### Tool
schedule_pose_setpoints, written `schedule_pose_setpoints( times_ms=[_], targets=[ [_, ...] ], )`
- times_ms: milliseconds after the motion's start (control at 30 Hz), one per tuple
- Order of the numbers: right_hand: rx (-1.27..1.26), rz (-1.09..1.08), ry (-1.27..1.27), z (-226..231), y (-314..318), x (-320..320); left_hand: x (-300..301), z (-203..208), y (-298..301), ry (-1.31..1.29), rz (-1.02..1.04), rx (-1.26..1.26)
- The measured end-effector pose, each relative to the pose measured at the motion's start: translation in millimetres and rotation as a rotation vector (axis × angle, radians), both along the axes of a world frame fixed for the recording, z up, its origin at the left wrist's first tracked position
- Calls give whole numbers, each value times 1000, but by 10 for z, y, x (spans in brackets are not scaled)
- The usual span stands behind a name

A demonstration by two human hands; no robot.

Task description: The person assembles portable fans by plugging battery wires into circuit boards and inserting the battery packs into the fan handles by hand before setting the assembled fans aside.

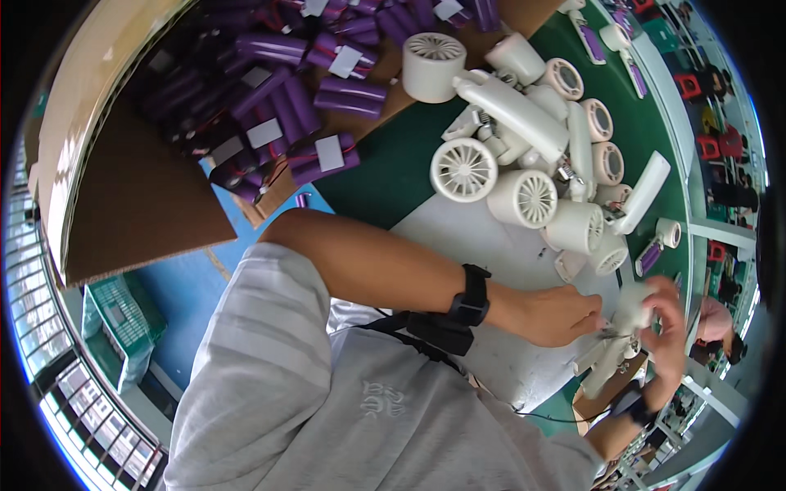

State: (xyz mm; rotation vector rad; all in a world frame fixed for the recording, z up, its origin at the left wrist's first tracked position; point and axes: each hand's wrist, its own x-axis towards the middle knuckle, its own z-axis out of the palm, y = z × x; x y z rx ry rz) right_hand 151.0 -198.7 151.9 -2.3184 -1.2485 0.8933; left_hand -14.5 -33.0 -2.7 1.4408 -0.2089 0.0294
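My left hand (561, 315) reaches across the white mat (483, 237), fingers pinched on a small part at the base of a white handheld fan body (634, 307). My right hand (667, 323) grips that fan body from the far side. White handle pieces (606, 364) lie just under both hands. A black watch (471, 296) sits on my left wrist. What exactly the left fingertips pinch is too small to tell.
A heap of white fan heads and handles (524, 147) fills the green table (385, 164) beyond the hands. A cardboard box (139, 213) of purple battery packs (286, 98) stands at the upper left. A green crate (123, 319) sits on the floor. Other people sit far right.
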Motion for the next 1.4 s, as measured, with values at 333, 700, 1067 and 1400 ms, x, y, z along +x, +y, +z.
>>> schedule_pose_setpoints(
  times_ms=[333,700,1067,1400],
  targets=[
    [205,15,-508,93,440,-964,47,-267,-30,-281,4,381],
    [429,833,-177,-732,2884,-1943,199,-472,-39,-399,202,129],
    [180,798,-418,-853,3023,-2034,765,-918,-185,-526,412,66],
    [621,-102,700,-273,1109,-1022,363,-527,24,-782,237,220]
  ],
)
